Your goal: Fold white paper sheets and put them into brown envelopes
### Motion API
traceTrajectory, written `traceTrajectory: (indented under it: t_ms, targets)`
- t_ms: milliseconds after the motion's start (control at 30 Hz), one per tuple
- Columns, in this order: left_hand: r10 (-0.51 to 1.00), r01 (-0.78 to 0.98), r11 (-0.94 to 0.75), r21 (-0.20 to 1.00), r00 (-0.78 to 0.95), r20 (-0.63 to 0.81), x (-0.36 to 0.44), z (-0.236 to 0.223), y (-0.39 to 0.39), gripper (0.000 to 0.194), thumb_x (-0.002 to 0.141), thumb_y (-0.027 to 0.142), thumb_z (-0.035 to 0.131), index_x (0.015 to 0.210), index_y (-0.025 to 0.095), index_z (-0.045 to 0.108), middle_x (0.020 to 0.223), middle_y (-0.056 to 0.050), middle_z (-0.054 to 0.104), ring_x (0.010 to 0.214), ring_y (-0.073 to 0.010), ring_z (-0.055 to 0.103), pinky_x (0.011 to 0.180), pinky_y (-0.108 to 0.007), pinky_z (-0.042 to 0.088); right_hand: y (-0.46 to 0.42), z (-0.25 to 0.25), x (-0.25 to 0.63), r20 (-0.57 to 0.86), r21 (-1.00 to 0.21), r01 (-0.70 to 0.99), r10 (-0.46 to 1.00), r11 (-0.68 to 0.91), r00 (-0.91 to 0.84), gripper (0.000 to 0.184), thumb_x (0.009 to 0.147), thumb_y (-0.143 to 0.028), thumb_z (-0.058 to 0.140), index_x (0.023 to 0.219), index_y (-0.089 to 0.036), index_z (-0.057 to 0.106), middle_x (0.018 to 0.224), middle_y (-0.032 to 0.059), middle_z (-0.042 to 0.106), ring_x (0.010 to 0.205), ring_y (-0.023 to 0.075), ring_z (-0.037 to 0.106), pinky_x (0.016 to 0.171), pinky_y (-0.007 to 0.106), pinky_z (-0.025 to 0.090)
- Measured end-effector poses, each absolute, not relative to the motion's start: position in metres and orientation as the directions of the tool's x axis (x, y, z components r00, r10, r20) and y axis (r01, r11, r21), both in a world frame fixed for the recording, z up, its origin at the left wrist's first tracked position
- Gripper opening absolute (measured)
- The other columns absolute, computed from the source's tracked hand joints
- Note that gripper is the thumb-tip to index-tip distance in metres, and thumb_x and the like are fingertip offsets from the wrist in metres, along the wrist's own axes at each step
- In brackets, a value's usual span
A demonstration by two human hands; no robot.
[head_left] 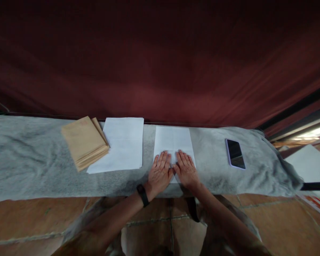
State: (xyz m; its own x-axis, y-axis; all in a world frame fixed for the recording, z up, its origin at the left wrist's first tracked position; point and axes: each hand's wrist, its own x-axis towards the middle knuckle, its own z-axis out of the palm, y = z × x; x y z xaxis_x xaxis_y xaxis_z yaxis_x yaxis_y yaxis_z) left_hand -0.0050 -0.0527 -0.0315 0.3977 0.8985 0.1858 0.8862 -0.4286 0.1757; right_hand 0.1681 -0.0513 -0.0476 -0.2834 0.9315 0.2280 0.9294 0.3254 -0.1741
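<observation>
A single white sheet of paper [172, 140] lies on the grey cloth-covered table [29, 156], right in front of me. My left hand [160, 173] and my right hand [187, 170] both rest flat on the sheet's near half, fingers stretched out and side by side, thumbs almost touching. A black band sits on my left wrist [143, 195]. Neither hand holds anything.
A stack of white paper [122, 144] lies left of the sheet, and a pile of brown envelopes [84, 142] overlaps its left edge. A dark phone [235, 153] lies to the right. A dark red curtain [160, 60] hangs behind the table. Tiled floor shows below.
</observation>
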Motion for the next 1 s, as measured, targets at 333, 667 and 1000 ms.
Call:
traceTrajectory:
  t_ms: [333,667,1000]
  targets:
    - [0.929,0.921,-0.348,0.174,0.313,0.198,-0.007,-0.039,-0.057,0.065,0.1,0.041,0.04,0.155,0.008,0.033,0.164,-0.016,0.03,0.155,-0.0254,0.021,0.127,-0.047,0.017,-0.061,-0.064,0.189,0.371,-0.109,0.975,0.918,0.194,-0.141,0.063,0.106,-0.046,0.031,0.155,-0.006,0.037,0.157,0.0207,0.042,0.144,0.0321,0.041,0.119,0.05,0.03]
    - [0.932,0.939,-0.323,0.117,0.294,0.213,-0.008,-0.04,-0.061,0.068,0.099,0.046,0.04,0.154,0.006,0.033,0.162,-0.018,0.035,0.154,-0.0287,0.025,0.127,-0.051,0.018,-0.059,-0.064,0.201,0.325,-0.061,0.982,0.934,0.178,-0.149,0.066,0.106,-0.048,0.023,0.157,-0.009,0.035,0.156,0.0203,0.044,0.143,0.0338,0.044,0.118,0.054,0.03]
    - [0.799,0.805,-0.586,0.095,0.555,0.232,0.007,-0.037,-0.058,0.062,0.101,0.039,0.038,0.156,0.009,0.033,0.163,-0.014,0.035,0.153,-0.0262,0.028,0.127,-0.049,0.015,-0.055,-0.055,0.165,0.247,-0.177,0.911,0.912,0.374,-0.326,0.057,0.107,-0.033,0.02,0.161,-0.015,0.023,0.163,0.0153,0.036,0.152,0.0238,0.029,0.121,0.051,0.029]
